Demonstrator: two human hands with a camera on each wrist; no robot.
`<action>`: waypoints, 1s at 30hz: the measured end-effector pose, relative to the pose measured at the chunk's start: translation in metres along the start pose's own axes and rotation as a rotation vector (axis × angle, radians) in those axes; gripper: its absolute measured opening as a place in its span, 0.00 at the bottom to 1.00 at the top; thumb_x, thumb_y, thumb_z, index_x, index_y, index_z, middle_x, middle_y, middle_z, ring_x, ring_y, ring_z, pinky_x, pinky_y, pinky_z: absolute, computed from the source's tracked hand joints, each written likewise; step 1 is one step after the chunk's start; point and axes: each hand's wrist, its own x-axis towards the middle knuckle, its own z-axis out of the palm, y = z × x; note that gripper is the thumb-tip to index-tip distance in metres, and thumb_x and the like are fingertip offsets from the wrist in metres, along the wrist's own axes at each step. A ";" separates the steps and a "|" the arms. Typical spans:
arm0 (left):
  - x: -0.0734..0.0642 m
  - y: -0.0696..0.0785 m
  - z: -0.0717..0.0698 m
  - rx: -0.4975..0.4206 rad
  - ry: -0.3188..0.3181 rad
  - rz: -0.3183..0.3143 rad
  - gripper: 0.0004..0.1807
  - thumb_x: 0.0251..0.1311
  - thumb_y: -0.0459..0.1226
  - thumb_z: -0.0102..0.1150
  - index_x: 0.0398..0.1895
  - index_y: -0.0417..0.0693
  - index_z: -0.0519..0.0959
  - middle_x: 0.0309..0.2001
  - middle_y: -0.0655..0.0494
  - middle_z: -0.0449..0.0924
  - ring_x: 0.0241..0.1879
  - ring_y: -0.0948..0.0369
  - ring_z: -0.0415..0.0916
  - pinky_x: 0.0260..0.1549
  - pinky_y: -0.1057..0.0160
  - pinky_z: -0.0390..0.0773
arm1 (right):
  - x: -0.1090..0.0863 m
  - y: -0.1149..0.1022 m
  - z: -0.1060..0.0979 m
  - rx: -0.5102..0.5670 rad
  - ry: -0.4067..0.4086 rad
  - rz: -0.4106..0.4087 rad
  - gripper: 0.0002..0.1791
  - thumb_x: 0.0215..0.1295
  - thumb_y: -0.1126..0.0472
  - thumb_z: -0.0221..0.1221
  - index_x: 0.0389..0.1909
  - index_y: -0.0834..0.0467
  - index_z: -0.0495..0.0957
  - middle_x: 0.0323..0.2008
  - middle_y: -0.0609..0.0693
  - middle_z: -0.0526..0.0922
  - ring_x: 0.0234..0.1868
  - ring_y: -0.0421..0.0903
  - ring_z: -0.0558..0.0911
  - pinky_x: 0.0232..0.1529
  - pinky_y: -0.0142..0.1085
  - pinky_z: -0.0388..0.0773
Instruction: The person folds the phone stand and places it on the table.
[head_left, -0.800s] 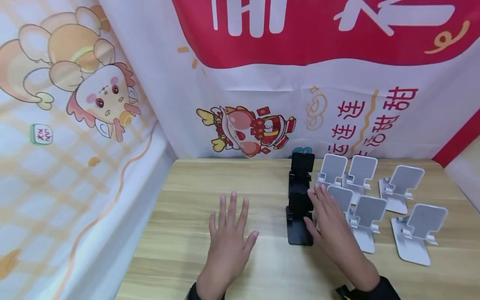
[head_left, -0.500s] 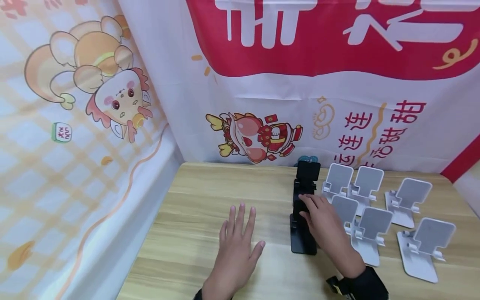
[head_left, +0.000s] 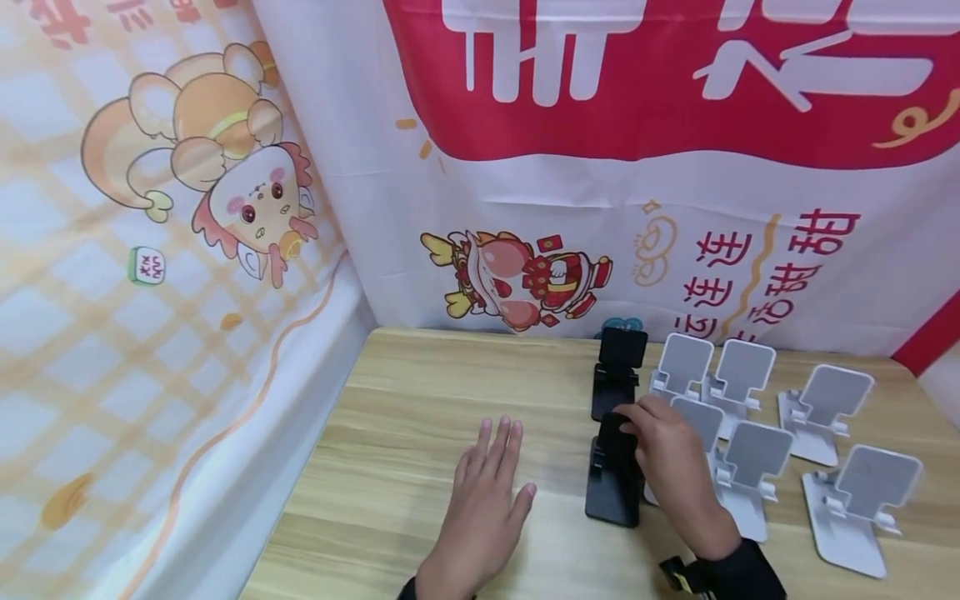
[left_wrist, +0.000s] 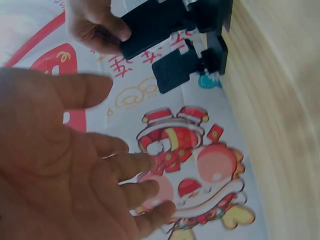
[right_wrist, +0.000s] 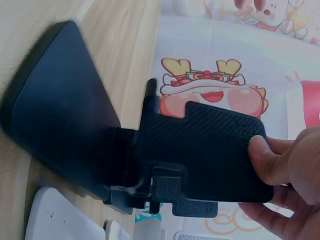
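My right hand [head_left: 671,454] pinches the top edge of the nearer black phone stand [head_left: 613,492] between thumb and fingers. In the right wrist view the thumb lies on the textured backrest plate [right_wrist: 215,150], whose hinge joins the thick base [right_wrist: 60,110]. A second black phone stand [head_left: 621,350] stands right behind it, near the wall. My left hand [head_left: 487,508] is held out over the table to the left, fingers straight and holding nothing. The left wrist view shows its palm and spread fingers [left_wrist: 135,170].
Several white phone stands with grey pads, such as the front right one [head_left: 855,508], stand in rows to the right. The wooden table [head_left: 420,400] meets a printed cloth wall [head_left: 487,183] at the back and another cloth [head_left: 217,367] on the left.
My right hand has moved from beside the black stands onto the nearer one and taken hold of its backrest. My left hand stays outstretched. The head view has shifted slightly.
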 end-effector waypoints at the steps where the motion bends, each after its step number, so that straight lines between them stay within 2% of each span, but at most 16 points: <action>1: 0.001 0.000 0.001 -0.039 0.004 -0.003 0.39 0.73 0.53 0.38 0.79 0.50 0.39 0.78 0.54 0.35 0.76 0.53 0.31 0.71 0.44 0.46 | 0.001 -0.001 -0.001 0.007 0.007 -0.007 0.17 0.48 0.80 0.63 0.37 0.60 0.85 0.28 0.47 0.74 0.33 0.44 0.78 0.33 0.38 0.79; 4: 0.005 0.001 0.004 -0.230 -0.028 -0.048 0.37 0.73 0.52 0.38 0.78 0.49 0.43 0.77 0.51 0.44 0.75 0.54 0.42 0.70 0.47 0.53 | 0.003 -0.005 -0.007 0.036 0.025 -0.028 0.18 0.48 0.80 0.63 0.38 0.60 0.85 0.28 0.45 0.74 0.32 0.42 0.78 0.32 0.36 0.79; 7: 0.011 0.003 0.009 -0.490 -0.102 -0.133 0.39 0.70 0.58 0.38 0.77 0.49 0.50 0.74 0.49 0.56 0.70 0.53 0.58 0.66 0.47 0.62 | 0.007 -0.013 -0.019 0.053 0.037 -0.047 0.16 0.50 0.79 0.63 0.37 0.59 0.85 0.28 0.44 0.74 0.32 0.41 0.77 0.31 0.34 0.79; 10: 0.014 0.006 0.018 -0.758 -0.173 -0.185 0.43 0.65 0.62 0.42 0.74 0.43 0.57 0.66 0.47 0.70 0.62 0.52 0.71 0.60 0.48 0.71 | 0.009 -0.024 -0.033 0.076 0.048 -0.064 0.13 0.52 0.75 0.65 0.36 0.57 0.86 0.28 0.43 0.75 0.31 0.39 0.75 0.30 0.34 0.78; 12: 0.015 0.009 0.024 -0.927 -0.214 -0.197 0.42 0.65 0.59 0.46 0.71 0.37 0.60 0.59 0.45 0.77 0.53 0.53 0.78 0.55 0.50 0.76 | 0.010 -0.032 -0.042 0.102 0.054 -0.080 0.12 0.51 0.73 0.66 0.36 0.56 0.87 0.29 0.42 0.77 0.31 0.39 0.76 0.30 0.34 0.79; 17: 0.019 0.018 0.035 -1.247 -0.275 -0.203 0.25 0.67 0.39 0.54 0.61 0.30 0.69 0.46 0.45 0.85 0.45 0.57 0.82 0.45 0.57 0.82 | 0.010 -0.050 -0.058 0.138 0.061 -0.123 0.13 0.49 0.72 0.68 0.36 0.56 0.87 0.31 0.43 0.80 0.34 0.40 0.79 0.35 0.35 0.83; 21: 0.022 0.024 0.036 -1.380 -0.285 -0.240 0.18 0.64 0.29 0.53 0.55 0.29 0.73 0.44 0.44 0.85 0.44 0.56 0.83 0.42 0.58 0.83 | 0.010 -0.057 -0.064 0.128 0.064 -0.141 0.13 0.49 0.72 0.68 0.36 0.55 0.87 0.32 0.43 0.81 0.35 0.40 0.79 0.36 0.35 0.83; 25: 0.022 0.027 0.033 -1.398 -0.274 -0.243 0.17 0.63 0.28 0.53 0.54 0.28 0.74 0.42 0.42 0.85 0.43 0.55 0.83 0.40 0.58 0.83 | 0.009 -0.058 -0.066 0.154 0.058 -0.125 0.15 0.50 0.70 0.68 0.40 0.53 0.86 0.36 0.42 0.82 0.39 0.39 0.79 0.38 0.34 0.83; 28: 0.021 0.025 0.029 -1.389 -0.283 -0.228 0.17 0.63 0.29 0.54 0.53 0.28 0.75 0.42 0.42 0.86 0.42 0.55 0.84 0.38 0.60 0.84 | 0.007 -0.055 -0.064 0.236 0.027 -0.053 0.21 0.51 0.63 0.70 0.49 0.52 0.82 0.45 0.44 0.83 0.46 0.42 0.80 0.44 0.38 0.82; 30: 0.020 0.023 0.025 -1.390 -0.295 -0.218 0.17 0.63 0.30 0.54 0.53 0.28 0.75 0.42 0.42 0.86 0.41 0.55 0.84 0.36 0.61 0.84 | 0.006 -0.051 -0.062 0.365 -0.054 0.033 0.29 0.50 0.58 0.70 0.56 0.51 0.77 0.51 0.45 0.82 0.52 0.44 0.80 0.49 0.41 0.81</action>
